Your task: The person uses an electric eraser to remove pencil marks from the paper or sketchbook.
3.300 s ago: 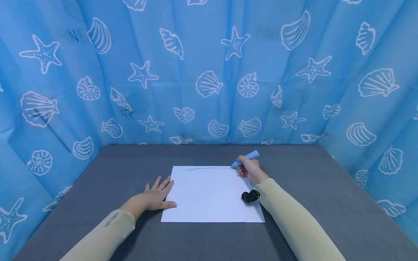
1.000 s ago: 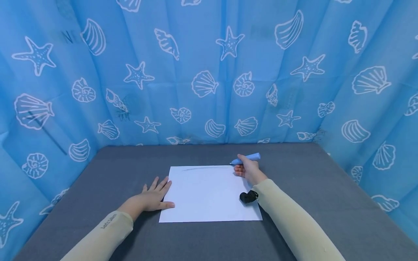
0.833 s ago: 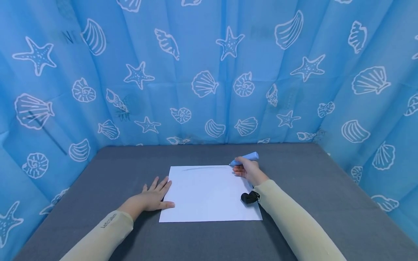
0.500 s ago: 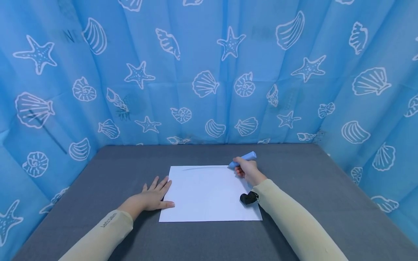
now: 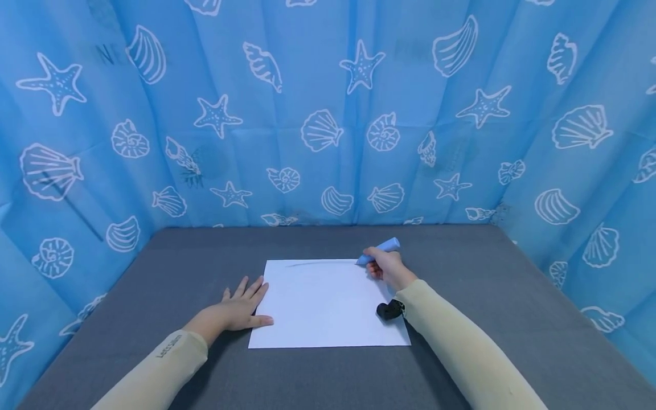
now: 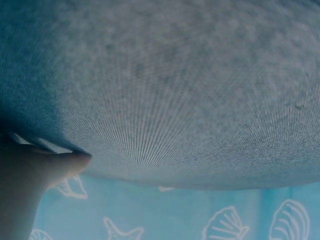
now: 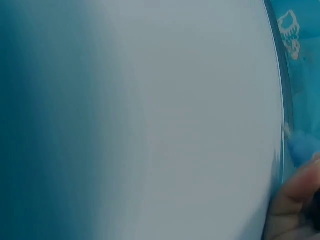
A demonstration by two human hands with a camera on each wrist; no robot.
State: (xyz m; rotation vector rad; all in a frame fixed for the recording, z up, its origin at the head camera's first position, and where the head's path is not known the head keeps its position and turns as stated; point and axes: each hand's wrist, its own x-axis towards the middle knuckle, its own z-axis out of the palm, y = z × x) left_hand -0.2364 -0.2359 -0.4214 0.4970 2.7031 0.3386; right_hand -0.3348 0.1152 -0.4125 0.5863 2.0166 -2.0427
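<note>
A sheet of white paper [image 5: 328, 307] lies on the grey table. My right hand [image 5: 388, 267] grips a blue marker [image 5: 386, 245] with its tip at the paper's far edge, toward the right corner. A thin, faint line [image 5: 312, 263] runs along that far edge to the left of the tip. My left hand [image 5: 233, 312] rests flat with fingers spread, its thumb and fingertips on the paper's left edge. In the right wrist view the marker [image 7: 302, 146] shows at the right, above curled fingers [image 7: 295, 195].
The grey cloth-covered table [image 5: 184, 262] extends around the paper. Behind it hangs a blue curtain [image 5: 287, 136] with white shells and starfish. A small black device [image 5: 390, 310] sits at the right wrist, over the paper.
The right hand with the marker has shifted slightly left along the far edge; earlier the marker lay flatter, with its tip at or just past the edge. The left hand stays put.
</note>
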